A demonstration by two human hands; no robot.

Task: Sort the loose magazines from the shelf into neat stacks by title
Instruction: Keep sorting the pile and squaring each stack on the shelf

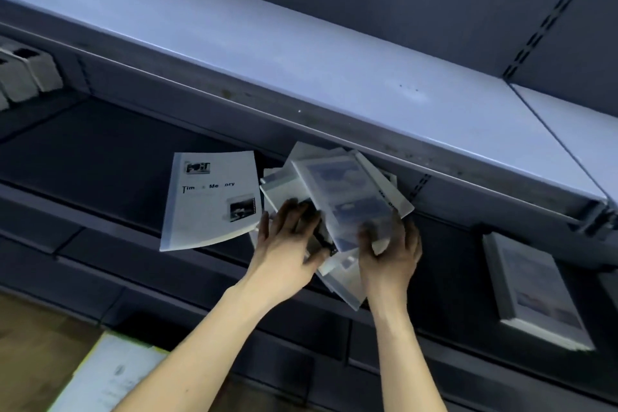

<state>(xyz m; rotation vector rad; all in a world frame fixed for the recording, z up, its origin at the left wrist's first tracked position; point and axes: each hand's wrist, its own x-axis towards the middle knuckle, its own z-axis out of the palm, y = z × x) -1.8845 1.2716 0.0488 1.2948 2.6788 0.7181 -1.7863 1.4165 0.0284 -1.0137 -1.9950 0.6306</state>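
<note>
Head view: we look down at both hands working in a dark shelf bay under a pale upper shelf [301, 53].
Risk one: we judge the loose pile [337, 197] may slide off the shelf edge toward us; its lower magazines already overhang the front lip between the wrists, and a pull on one copy could drag the rest.
Risk two: we judge copies could be mixed by title; the light is dim, the top cover is blurred, and we cannot read it.
Risk three: a bent cover is possible if the pile is squeezed from both sides while fanned.
Left hand [287, 244]: fingers spread and lightly bent, pressing on the left side of the pile, thumb toward its near edge; we see no closed grip.
Right hand [391, 251]: fingers curled over the near right corner of the top magazine [347, 194], holding it.
Pile: several thin pale magazines, fanned at differing angles, glossy, the top one bearing bluish pictures.
Left of the left hand: one white magazine [210, 201], flat, apart from the pile, with two dark photographs and a title partly legible.
Right of the right hand: a squared stack [531, 288], well apart from the pile.
</note>
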